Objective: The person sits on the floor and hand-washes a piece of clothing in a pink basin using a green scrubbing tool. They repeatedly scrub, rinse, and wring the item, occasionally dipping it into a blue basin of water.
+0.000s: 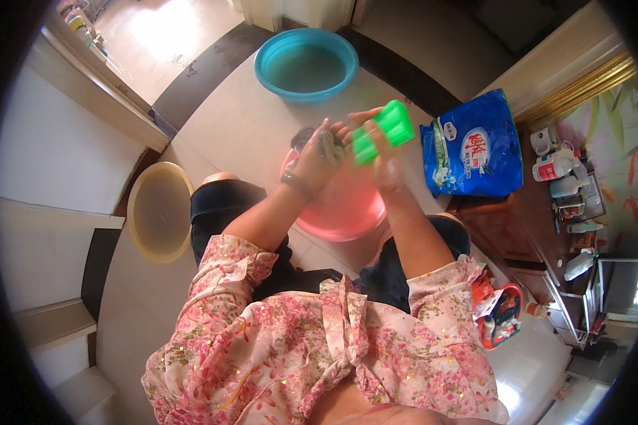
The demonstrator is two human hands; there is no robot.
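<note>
My left hand [319,162], with a dark band on its wrist, grips a dark, bunched piece of cloth [301,139]. Between the fingers of my right hand [387,164] is a bright green plastic object [393,125], shaped like a scrub brush; I cannot tell whether it has bristles. Its lower end is close to the cloth, but blur hides whether they touch. Under both hands a pink plastic basin [340,234] stands on the floor between my knees. My hands and forearms cover part of the basin, and its contents are unclear.
A blue basin [307,96] of cloudy water stands ahead on the tiled floor. To the left is a yellowish basin [132,212]. A blue printed detergent bag [489,180] stands at right, beside a brown wooden cabinet [497,226] topped with bottles. Near my right side sits a red basket [518,297].
</note>
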